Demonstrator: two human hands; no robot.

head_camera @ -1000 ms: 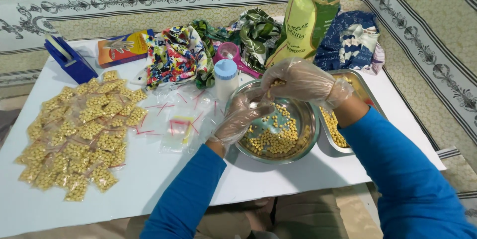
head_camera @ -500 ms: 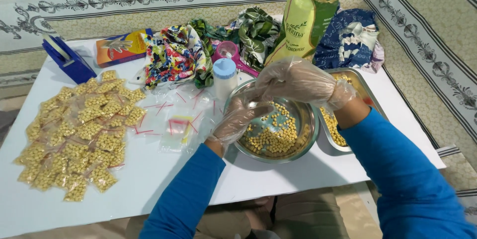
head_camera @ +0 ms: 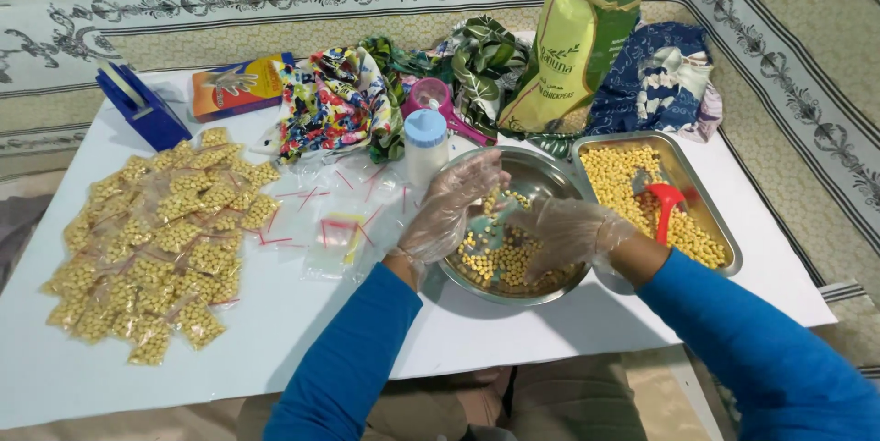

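Both gloved hands, left hand [head_camera: 451,205] and right hand [head_camera: 564,232], dip loosely curled into the steel bowl [head_camera: 541,173] of chickpeas [head_camera: 500,262], whether gripping anything I cannot tell.

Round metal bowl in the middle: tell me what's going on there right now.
A person in blue sleeves and clear plastic gloves has both hands over the round metal bowl, which holds yellow chickpeas. The left hand is at its left rim and the right hand is down among the chickpeas. To the right, a rectangular metal tray holds more chickpeas and a red scoop. On the left lies a heap of small filled bags, with empty bags nearer the bowl.
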